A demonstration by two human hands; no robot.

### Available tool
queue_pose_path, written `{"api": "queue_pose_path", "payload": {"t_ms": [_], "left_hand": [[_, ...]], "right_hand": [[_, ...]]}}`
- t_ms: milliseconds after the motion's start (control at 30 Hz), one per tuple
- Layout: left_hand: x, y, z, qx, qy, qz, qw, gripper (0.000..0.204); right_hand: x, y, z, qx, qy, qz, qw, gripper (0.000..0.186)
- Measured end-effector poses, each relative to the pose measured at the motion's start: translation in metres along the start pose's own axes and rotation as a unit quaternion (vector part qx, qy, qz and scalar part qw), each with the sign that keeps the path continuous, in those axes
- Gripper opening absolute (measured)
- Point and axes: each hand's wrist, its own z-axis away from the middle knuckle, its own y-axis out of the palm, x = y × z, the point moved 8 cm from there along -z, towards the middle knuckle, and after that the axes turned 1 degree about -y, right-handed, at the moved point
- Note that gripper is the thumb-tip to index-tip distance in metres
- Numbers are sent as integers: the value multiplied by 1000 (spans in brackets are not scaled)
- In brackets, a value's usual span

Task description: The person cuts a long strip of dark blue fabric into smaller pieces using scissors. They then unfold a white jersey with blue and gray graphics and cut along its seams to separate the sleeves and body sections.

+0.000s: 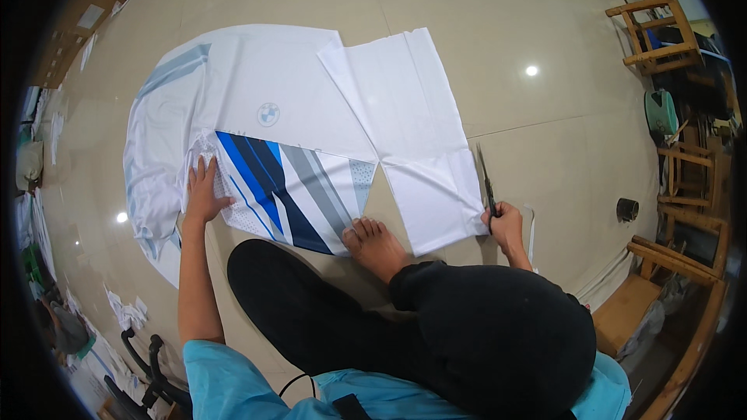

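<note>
My right hand (507, 229) grips the dark handles of a pair of scissors (489, 185). Their blades point away from me, just beside the right edge of a plain white piece of cloth (416, 97). With fingers spread, my left hand (205, 196) lies flat on a folded part of a printed cloth (311, 190) with blue, navy, grey and white slanting stripes. Under and beyond it spreads a larger white cloth (268, 62) with pale blue bands and a small round emblem. My bare foot (375, 245) rests at the printed cloth's near edge.
All this lies on a beige tiled floor (552, 155). Wooden stools (657, 35), wooden frames (689, 260) and a small dark cylinder (627, 209) line the right side. At left are cardboard boxes (70, 27), white scraps (127, 308) and a black chair base (152, 369).
</note>
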Motion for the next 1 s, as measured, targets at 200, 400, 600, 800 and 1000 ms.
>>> {"api": "queue_pose_path", "payload": {"t_ms": [200,400,600,800,1000], "left_hand": [[-130,-12,-20,-99,136,154,974,92],[-214,6,-39,-122,65,122,983,97],[-217,35,-27,-108,32,125,986,100],[-213,39,-23,-91,24,111,989,101],[-216,42,-24,-112,35,128,985,100]], "right_hand": [[90,-7,-25,-134,-115,37,984,32],[272,56,-118,-126,-380,-67,914,41],[320,92,-135,-103,-433,85,891,49],[271,73,-129,-161,-342,103,920,56],[244,60,-90,-161,-320,20,933,57]]}}
